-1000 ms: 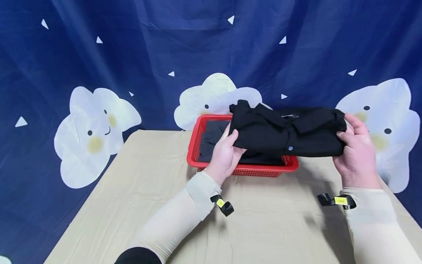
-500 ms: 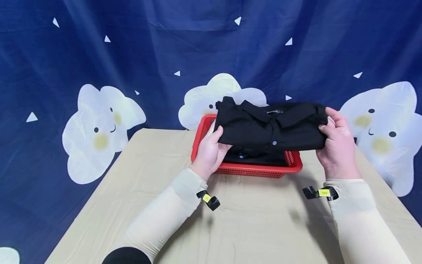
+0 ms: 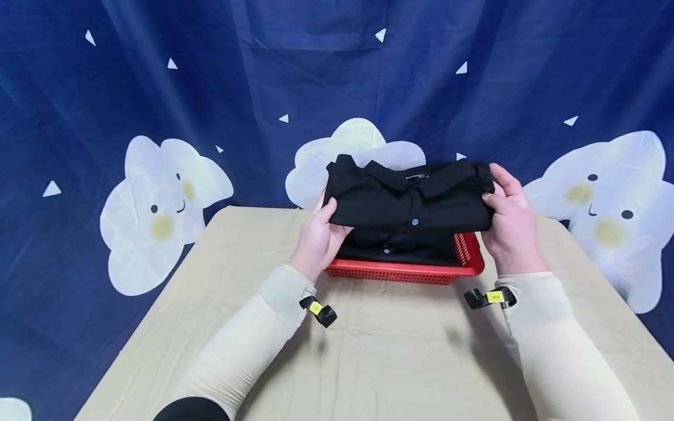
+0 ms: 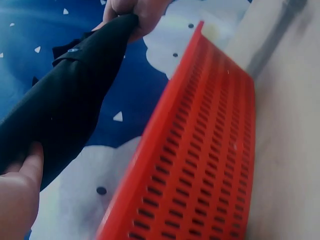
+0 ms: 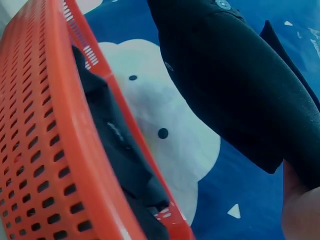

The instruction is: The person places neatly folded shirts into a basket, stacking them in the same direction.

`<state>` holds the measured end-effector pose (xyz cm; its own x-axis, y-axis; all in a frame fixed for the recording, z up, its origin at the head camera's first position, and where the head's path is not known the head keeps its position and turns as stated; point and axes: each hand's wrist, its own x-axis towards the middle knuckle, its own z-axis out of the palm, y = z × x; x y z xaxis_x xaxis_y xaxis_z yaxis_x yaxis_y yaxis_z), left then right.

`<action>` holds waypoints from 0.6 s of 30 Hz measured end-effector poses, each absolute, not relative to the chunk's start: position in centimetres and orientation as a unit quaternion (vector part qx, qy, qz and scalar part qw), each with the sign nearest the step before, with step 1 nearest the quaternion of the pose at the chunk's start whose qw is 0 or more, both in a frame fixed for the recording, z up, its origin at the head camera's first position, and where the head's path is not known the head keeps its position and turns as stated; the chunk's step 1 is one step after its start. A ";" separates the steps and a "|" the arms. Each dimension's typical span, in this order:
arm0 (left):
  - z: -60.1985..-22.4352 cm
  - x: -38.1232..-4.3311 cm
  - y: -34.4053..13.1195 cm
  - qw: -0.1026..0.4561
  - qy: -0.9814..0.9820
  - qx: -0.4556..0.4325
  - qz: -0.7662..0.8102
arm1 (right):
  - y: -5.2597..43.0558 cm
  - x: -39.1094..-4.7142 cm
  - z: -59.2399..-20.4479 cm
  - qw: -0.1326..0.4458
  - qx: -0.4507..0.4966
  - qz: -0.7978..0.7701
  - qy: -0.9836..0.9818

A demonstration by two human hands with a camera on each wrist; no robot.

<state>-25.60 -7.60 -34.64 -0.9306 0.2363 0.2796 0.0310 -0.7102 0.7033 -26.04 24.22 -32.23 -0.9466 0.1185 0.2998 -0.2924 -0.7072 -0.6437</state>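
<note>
A folded black collared shirt (image 3: 379, 204) with a small button is held up over the red basket (image 3: 395, 273) in the head view. My left hand (image 3: 318, 237) grips its left end, thumb on top. At the other end my right hand (image 3: 509, 219) pinches the cloth between thumb and fingers. Below it, another black shirt (image 3: 421, 254) lies inside the basket, partly hidden by the held one. In the right wrist view, a gap shows between the held shirt (image 5: 225, 80) and the basket's rim (image 5: 75, 115).
The basket stands on a table with a beige cover (image 3: 389, 351). Behind it hangs a dark blue curtain (image 3: 253, 70) printed with white clouds and triangles. A black band with a yellow label (image 3: 495, 297) is strapped at the right wrist, and a similar one at the left.
Both hands have carried the folded shirt leftward, from over the basket's right part to more squarely above it. The grip at each end stays the same.
</note>
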 end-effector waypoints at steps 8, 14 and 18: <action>-35.5 -26.3 -8.5 0.053 0.438 0.146 0.885 | 23.4 -27.2 -34.2 0.117 0.086 0.882 -0.449; -36.2 -26.8 -8.8 0.052 0.466 0.138 0.873 | 23.1 -27.8 -35.6 0.108 0.074 0.866 -0.482; -36.6 -27.2 -9.0 0.055 0.478 0.135 0.866 | 22.9 -28.1 -36.0 0.114 0.074 0.851 -0.507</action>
<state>-27.23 -8.99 -36.64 -0.9576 0.2240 0.1813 0.0340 -0.5368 0.8430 -28.10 22.93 -36.05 -0.9631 0.1185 0.2417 -0.2690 -0.4593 -0.8466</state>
